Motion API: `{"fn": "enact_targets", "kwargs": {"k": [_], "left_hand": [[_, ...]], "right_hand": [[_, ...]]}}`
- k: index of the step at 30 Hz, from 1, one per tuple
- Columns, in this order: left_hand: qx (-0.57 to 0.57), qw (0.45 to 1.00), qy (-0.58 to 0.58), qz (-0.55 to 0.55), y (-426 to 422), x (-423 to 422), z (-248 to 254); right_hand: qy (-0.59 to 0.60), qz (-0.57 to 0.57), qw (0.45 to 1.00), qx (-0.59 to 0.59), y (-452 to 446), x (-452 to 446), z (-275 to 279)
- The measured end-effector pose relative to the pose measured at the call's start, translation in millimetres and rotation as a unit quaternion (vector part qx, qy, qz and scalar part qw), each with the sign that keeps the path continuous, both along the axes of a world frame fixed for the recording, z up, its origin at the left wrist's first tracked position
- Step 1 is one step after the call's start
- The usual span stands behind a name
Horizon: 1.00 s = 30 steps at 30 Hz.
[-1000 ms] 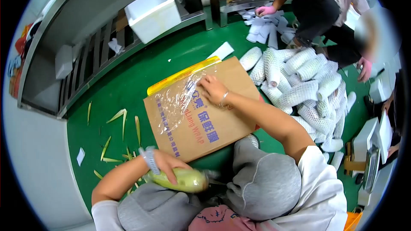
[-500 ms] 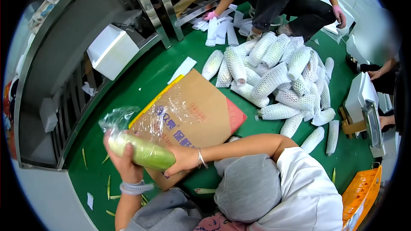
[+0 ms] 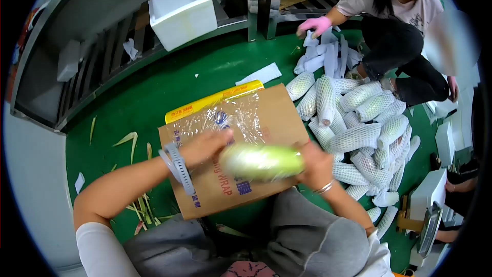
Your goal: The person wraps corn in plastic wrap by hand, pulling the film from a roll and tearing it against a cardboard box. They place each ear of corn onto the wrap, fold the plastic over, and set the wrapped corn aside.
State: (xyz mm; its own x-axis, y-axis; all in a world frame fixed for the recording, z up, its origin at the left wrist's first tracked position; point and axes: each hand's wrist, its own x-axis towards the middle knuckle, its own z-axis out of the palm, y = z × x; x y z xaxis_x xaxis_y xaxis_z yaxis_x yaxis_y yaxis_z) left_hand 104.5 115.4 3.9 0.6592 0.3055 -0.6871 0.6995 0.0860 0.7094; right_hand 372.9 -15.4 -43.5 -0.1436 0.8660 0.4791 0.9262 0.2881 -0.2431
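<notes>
A pale green ear of corn [image 3: 261, 161], smeared by motion, lies level above the cardboard cling-wrap box [image 3: 277, 118]. My right hand [image 3: 315, 166], with a bracelet at the wrist, is closed round its right end. By the left end is my left hand [image 3: 205, 146], with a grey watch band below it; its fingers are blurred, and I cannot tell whether they touch the corn. Clear film [image 3: 246, 118] lies crinkled over the box top, beside the yellow strip [image 3: 215, 101] along the far edge.
A heap of corn in white foam nets [image 3: 359, 138] lies on the green floor at the right. Behind it a person with a pink glove [image 3: 315, 24] sits by loose white nets [image 3: 328, 56]. A foam box [image 3: 184, 18] stands on the slatted shelf. Husk scraps [image 3: 143, 210] litter the left.
The corn has moved right, from left of the box to over it, and my left hand has slid along toward its end. My head view has turned. The other person's gloved hand has lifted.
</notes>
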Motion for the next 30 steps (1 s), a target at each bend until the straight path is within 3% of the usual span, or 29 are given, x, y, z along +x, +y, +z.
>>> {"fn": "enact_targets", "kwargs": {"k": [1,2,3,5,6,7,9,10,11,13,15,17,19,21,22,23,24,25,26,28,29,30], "left_hand": [[0.227,0.973,0.047,-0.001,5.1,-11.8,-4.1],[0.443,0.892,0.093,-0.005,10.7,-20.4,-8.8],[0.438,0.894,0.089,-0.003,7.4,-26.5,-19.9],[0.622,0.776,0.029,-0.103,-15.4,-40.6,-55.4],[0.587,0.803,-0.008,-0.1,-13.2,-46.4,-72.8],[0.586,0.805,-0.012,-0.088,-0.1,-50.2,-87.6],[0.606,0.789,0.001,-0.1,37.5,-56.2,-108.9],[0.658,0.751,-0.004,-0.057,56.5,-57.1,-114.0],[0.656,0.753,-0.003,-0.053,72.2,-57.9,-111.4],[0.484,0.875,-0.026,-0.005,94.2,-57.7,-105.1],[0.498,0.866,-0.035,-0.004,107.3,-54.0,-106.1],[0.36,0.928,-0.059,0.071,132.6,-50.9,-101.5],[0.339,0.93,-0.11,0.085,167.4,-66.3,-130.0],[0.37,0.927,0.045,-0.038,187.7,-80.9,-153.1],[0.366,0.929,0.045,-0.031,187.3,-84.4,-157.1],[0.419,0.896,0.141,-0.033,186.3,-88.7,-157.4],[0.467,0.851,0.237,-0.038,185.6,-93.3,-157.1],[0.462,0.853,0.241,-0.04,185.8,-97.9,-157.0],[0.395,0.873,0.284,0.043,186.7,-102.2,-157.0],[0.259,0.893,0.319,0.182,190.9,-119.1,-176.9],[0.254,0.895,0.322,0.177,189.9,-131.4,-189.5],[0.183,0.915,0.252,0.257,186.3,-143.8,-198.8]], "right_hand": [[0.065,-0.046,0.997,0.011,5.5,22.2,-3.8],[0.061,-0.117,0.991,-0.035,7.4,49.4,-10.6],[0.053,-0.186,0.978,-0.079,10.7,76.5,-17.5],[-0.01,-0.316,0.932,-0.179,20.4,113.3,-26.9],[-0.047,-0.343,0.917,-0.197,26.0,116.1,-30.6],[-0.141,-0.246,0.952,-0.111,30.7,123.0,-40.4],[-0.174,-0.109,0.974,-0.095,61.5,70.3,-6.0],[-0.123,-0.036,0.979,-0.159,74.5,41.5,0.8],[-0.069,0.036,0.973,-0.218,87.8,13.8,2.5],[-0.034,0.173,0.963,-0.204,112.3,-31.9,-2.3],[-0.164,0.247,0.945,-0.14,144.3,-55.1,-19.6],[-0.134,0.224,0.954,-0.149,184.1,-72.9,-36.1],[-0.164,0.177,0.926,-0.291,240.2,-88.2,-39.1],[-0.046,0.119,0.876,-0.465,288.1,-84.5,-68.3],[-0.088,0.06,0.845,-0.525,307.0,-81.9,-77.7],[-0.126,0.001,0.806,-0.579,321.3,-77.8,-90.2],[-0.2,-0.004,0.834,-0.514,332.7,-60.8,-127.6],[-0.271,-0.009,0.854,-0.444,340.3,-47.0,-159.8],[-0.268,-0.005,0.853,-0.448,335.4,-54.7,-138.6],[-0.205,-0.187,0.864,-0.421,322.2,-58.7,-96.0],[-0.204,-0.187,0.861,-0.427,328.0,-48.3,-113.8],[-0.177,-0.2,0.832,-0.487,341.7,-29.5,-144.6]]}}
